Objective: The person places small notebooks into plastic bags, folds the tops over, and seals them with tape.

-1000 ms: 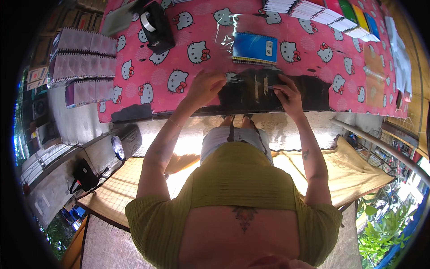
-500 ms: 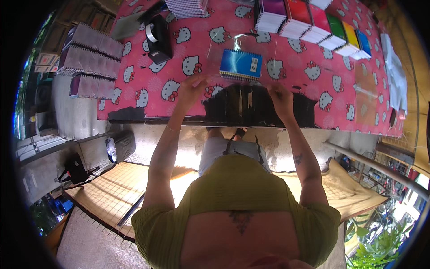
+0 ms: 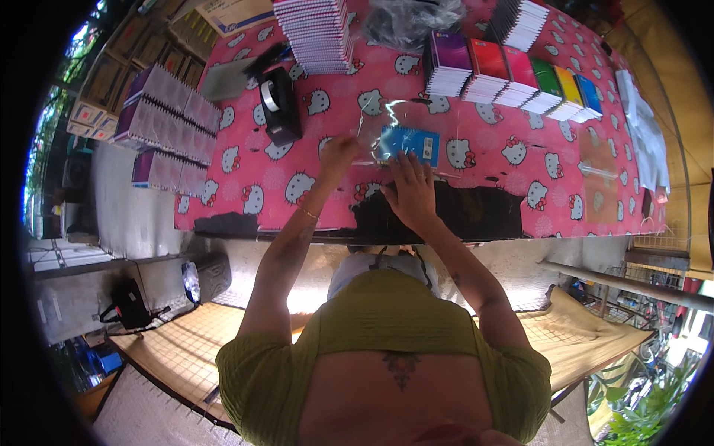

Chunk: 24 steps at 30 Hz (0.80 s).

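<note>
Here, a small rectangular blue notebook with a glossy cover, a white label toward its right end and wire-spiral binding (image 3: 410, 140) lies flat on the desk under a pink cover printed with cat faces (image 3: 547, 152), right at the fingertips of the right hand (image 3: 413, 189). Its long axis runs left to right, across the line of that hand's fingers, tipped slightly so the right end sits nearer the person; the bound long edge faces away from the hand. The right hand is palm down, fingers extended and a little apart, the tips over the notebook's near edge. A sheet of clear, shiny plastic film (image 3: 394, 113) spreads around the notebook, reaching beyond the right hand's fingertips. The left hand (image 3: 341, 152) is curled at the film's left edge, left of the notebook; whether it pinches the film cannot be told. Farther out from the left hand stands a black tape dispenser with a pale roll (image 3: 281, 115).
</note>
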Available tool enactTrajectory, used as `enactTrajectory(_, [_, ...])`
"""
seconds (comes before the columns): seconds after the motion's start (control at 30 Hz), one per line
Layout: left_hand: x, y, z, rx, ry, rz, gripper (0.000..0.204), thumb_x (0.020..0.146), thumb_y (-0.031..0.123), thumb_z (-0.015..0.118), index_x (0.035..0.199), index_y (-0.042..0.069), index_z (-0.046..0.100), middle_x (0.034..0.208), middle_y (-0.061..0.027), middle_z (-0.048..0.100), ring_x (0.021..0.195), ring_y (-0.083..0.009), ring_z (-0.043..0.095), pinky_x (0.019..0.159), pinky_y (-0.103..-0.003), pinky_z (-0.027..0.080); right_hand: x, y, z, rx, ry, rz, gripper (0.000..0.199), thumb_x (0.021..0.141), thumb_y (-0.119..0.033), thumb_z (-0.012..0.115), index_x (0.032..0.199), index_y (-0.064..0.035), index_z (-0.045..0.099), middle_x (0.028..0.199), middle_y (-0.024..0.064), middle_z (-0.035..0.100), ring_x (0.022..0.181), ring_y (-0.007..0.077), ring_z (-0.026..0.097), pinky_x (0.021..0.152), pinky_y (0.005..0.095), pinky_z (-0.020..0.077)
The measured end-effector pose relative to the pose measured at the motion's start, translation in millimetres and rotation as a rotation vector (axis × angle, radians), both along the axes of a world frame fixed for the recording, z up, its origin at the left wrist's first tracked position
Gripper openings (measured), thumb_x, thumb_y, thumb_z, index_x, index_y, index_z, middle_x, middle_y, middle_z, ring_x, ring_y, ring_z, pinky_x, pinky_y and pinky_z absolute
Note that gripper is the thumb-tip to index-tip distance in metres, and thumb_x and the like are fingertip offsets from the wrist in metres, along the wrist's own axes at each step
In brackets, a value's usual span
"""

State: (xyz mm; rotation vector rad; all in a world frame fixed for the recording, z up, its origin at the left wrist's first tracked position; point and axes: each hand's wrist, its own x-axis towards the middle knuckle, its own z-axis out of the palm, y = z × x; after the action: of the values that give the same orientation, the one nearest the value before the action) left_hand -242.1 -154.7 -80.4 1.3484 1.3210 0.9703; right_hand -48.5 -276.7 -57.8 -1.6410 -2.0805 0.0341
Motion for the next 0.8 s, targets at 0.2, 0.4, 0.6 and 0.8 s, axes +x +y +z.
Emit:
enactTrajectory(0.2, [74, 57, 51, 0.636, 0.328, -0.232, 0.025, 0.089, 0.014, 0.066, 0.109, -0.001, 0.067, 0.095, -0.0184, 0.071, 0.089, -0.0286, 0.069, 0.076, -0.035, 0.053, -4, 1, -4, -0.029, 0.008, -0.069, 0.060, 0.087, -0.034, 0.065, 0.140, -0.0127, 0.047, 0.146, 0.0139, 0.043, 0.138, 0.0328, 0.038, 0.112, 0.0575, 0.0277])
enactTrajectory(0.4, [111, 130, -31, 0.881, 0.721, -0.405, 0.021, 0.084, 0.011, 0.065, 0.103, 0.006, 0.070, 0.095, -0.0151, 0.070, 0.101, -0.0343, 0.064, 0.089, -0.044, 0.048, -9, 1, -1, -0.001, -0.027, -0.034, 0.054, 0.086, -0.028, 0.065, 0.137, -0.0133, 0.050, 0.144, 0.0103, 0.046, 0.137, 0.0298, 0.040, 0.111, 0.0556, 0.0290])
enactTrajectory(0.6, [114, 115, 39, 0.805, 0.916, -0.693, 0.018, 0.077, 0.015, 0.068, 0.094, 0.007, 0.068, 0.092, -0.0113, 0.068, 0.089, -0.0316, 0.063, 0.085, -0.045, 0.047, 4, 4, -6, 0.072, -0.022, -0.030, 0.052, 0.085, -0.026, 0.065, 0.134, -0.0141, 0.053, 0.140, 0.0101, 0.049, 0.133, 0.0291, 0.044, 0.108, 0.0541, 0.0318])
enactTrajectory(0.8, [86, 45, 65, 0.892, 0.835, -0.707, 0.016, 0.080, 0.012, 0.063, 0.094, 0.009, 0.068, 0.092, -0.0084, 0.068, 0.085, -0.0292, 0.064, 0.078, -0.042, 0.051, 8, 12, -3, 0.028, 0.041, 0.007, 0.051, 0.084, -0.027, 0.067, 0.131, -0.0134, 0.055, 0.137, 0.0114, 0.051, 0.129, 0.0307, 0.045, 0.108, 0.0556, 0.0311])
